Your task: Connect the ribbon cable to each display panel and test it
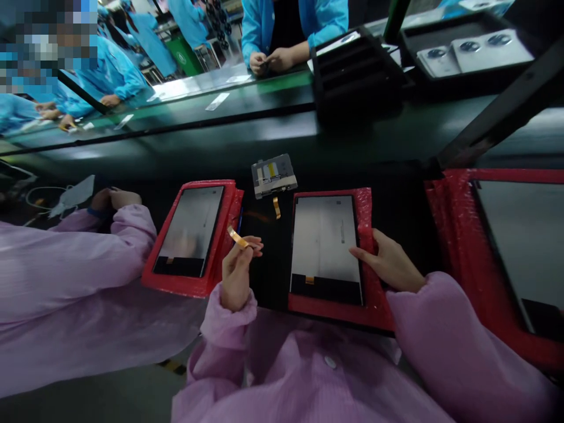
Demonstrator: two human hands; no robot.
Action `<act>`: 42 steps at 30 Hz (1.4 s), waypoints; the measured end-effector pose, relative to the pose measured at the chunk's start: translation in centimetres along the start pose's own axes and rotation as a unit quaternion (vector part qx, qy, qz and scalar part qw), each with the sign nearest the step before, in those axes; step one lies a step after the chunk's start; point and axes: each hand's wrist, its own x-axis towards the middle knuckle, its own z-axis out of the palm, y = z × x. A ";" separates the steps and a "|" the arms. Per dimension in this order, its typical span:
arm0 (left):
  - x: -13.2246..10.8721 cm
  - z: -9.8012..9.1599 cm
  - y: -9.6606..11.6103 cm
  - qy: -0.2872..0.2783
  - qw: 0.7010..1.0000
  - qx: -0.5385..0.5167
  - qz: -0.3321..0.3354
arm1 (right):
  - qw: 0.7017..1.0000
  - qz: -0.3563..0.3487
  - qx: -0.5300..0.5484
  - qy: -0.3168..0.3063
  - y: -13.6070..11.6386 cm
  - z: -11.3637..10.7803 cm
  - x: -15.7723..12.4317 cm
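Left hand (237, 276): fingers pinch a thin amber flexible strip (237, 237) aloft. Right hand (390, 261): extended fingers steady a grey rectangular display panel (324, 238) on red bubble wrap (374, 311).

Smooth glossy display panel (324, 235) on crinkled red bubble wrap (363, 220), shiny amber flex-cable film (238, 237)

Single head-worn view, facing forward and down, close above the right hand (390, 260)
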 end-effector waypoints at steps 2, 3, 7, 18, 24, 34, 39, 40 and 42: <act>1.4 1.2 0.2 0.002 0.999 0.010 0.039 | 1.000 -0.017 -0.013 0.007 0.2 0.2 0.0; 1.9 1.7 0.5 -0.007 0.998 0.020 0.059 | 0.999 -0.026 -0.021 0.016 0.3 0.2 0.0; 2.4 3.7 1.2 -0.090 0.990 0.080 0.075 | 0.991 -0.058 -0.067 0.102 -0.7 0.1 0.0; -3.0 6.5 -1.8 -0.238 0.937 0.255 0.023 | 0.943 -0.266 0.097 -0.176 -5.9 4.1 0.6; -4.0 5.5 -2.7 -0.223 0.914 0.326 0.098 | 0.946 -0.228 0.162 -0.164 -5.2 4.8 0.4; -6.4 3.2 -4.2 -0.282 0.790 0.509 0.196 | 0.966 -0.093 0.178 -0.163 -4.3 3.2 1.0; -7.7 2.4 -3.8 -0.295 0.771 0.531 0.192 | 0.966 -0.082 0.178 -0.171 -4.3 2.0 1.6; -7.9 2.2 -3.8 -0.299 0.768 0.533 0.193 | 0.966 -0.082 0.178 -0.166 -4.4 1.8 1.7; -8.2 2.0 -3.9 -0.304 0.766 0.533 0.194 | 0.970 -0.082 0.178 -0.143 -4.5 1.4 1.8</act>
